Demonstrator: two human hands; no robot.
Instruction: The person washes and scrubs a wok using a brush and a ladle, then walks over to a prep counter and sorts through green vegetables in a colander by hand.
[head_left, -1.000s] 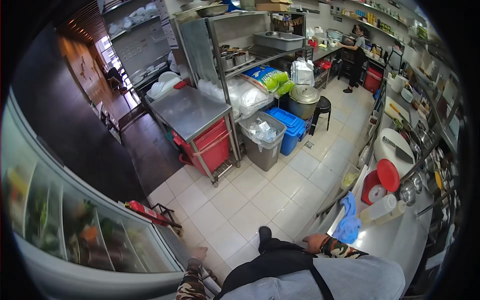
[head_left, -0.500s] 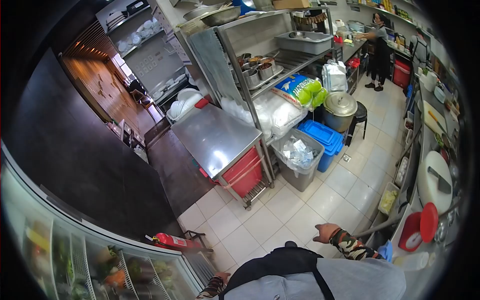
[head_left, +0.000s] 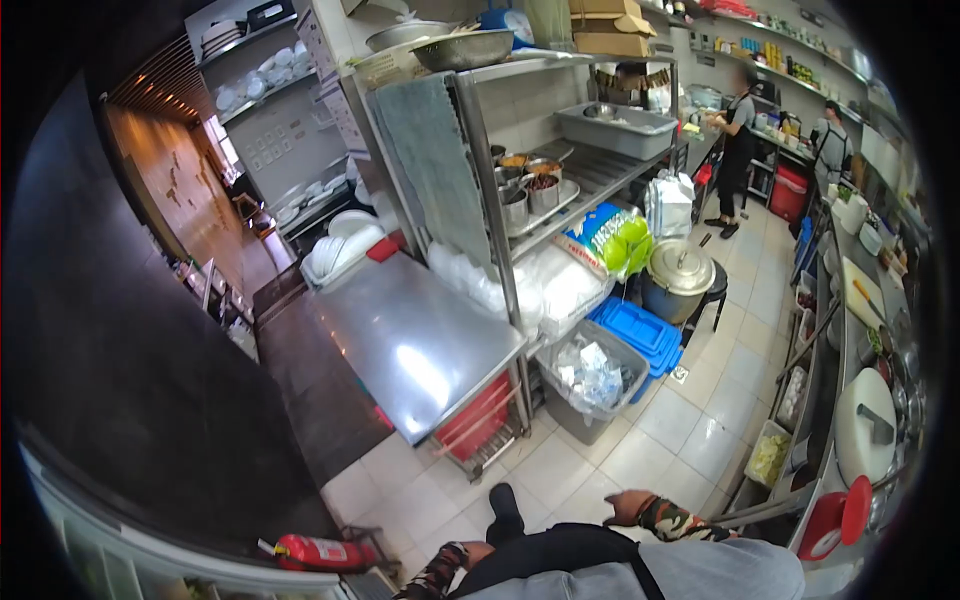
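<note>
My right hand [head_left: 629,506] hangs beside the black apron [head_left: 550,555], above the tiled floor, its camouflage sleeve coming from the right. Its fingers are loosely bent and partly apart, and nothing shows in them. At the apron's left edge, my left hand [head_left: 477,553] shows only in part; its fingers are hidden. One dark shoe [head_left: 506,508] points forward on the floor. Nearest ahead is a stainless steel table [head_left: 400,335] with red containers [head_left: 478,420] under it. To the lower left lies a red fire extinguisher [head_left: 318,553].
A grey bin [head_left: 590,425] with plastic rubbish, a blue lidded box [head_left: 637,335] and a large lidded pot [head_left: 680,268] line the metal rack [head_left: 511,300]. A long counter [head_left: 815,440] runs along the right. Two people [head_left: 738,150] stand farther back.
I have moved forward: the steel table and rack look nearer, and the glass-fronted fridge has slipped toward the lower-left edge. A shoe has come into view, and the far person's arm is drawn in.
</note>
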